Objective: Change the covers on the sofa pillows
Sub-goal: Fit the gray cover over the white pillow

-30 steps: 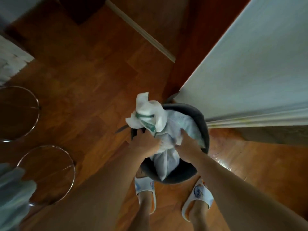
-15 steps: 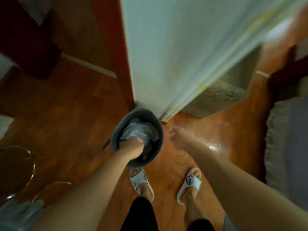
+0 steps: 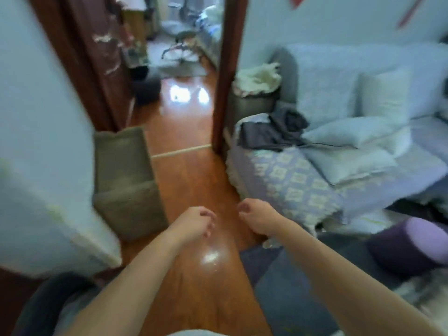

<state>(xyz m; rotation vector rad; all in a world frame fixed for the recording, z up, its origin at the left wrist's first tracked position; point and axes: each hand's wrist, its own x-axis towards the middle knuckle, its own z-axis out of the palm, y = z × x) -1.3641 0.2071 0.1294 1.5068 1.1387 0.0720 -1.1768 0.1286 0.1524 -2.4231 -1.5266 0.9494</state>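
Note:
Both my hands hang free above the wooden floor, holding nothing. My left hand [image 3: 196, 220] and my right hand [image 3: 257, 215] have loosely curled fingers. On the sofa [image 3: 363, 166] to the right lie pale pillows: one upright white pillow [image 3: 384, 95] against the back and two light blue pillows [image 3: 349, 134] [image 3: 346, 162] stacked on the seat. A dark grey cloth [image 3: 278, 132] lies crumpled on the sofa's left end. The dark basket [image 3: 41, 309] with pale fabric inside sits at the bottom left, behind my left arm.
A greyish box-like stand [image 3: 126, 180] is against the white wall at left. A doorway [image 3: 179, 98] opens ahead into another room. A basket of white fluffy stuff [image 3: 257, 88] stands beside the sofa. A purple cushion [image 3: 407, 248] and a dark rug [image 3: 303, 282] lie at lower right.
Both hands let go of the fabric pushed into the dark basket and rose free. My view swung up from the basket toward the doorway and the sofa.

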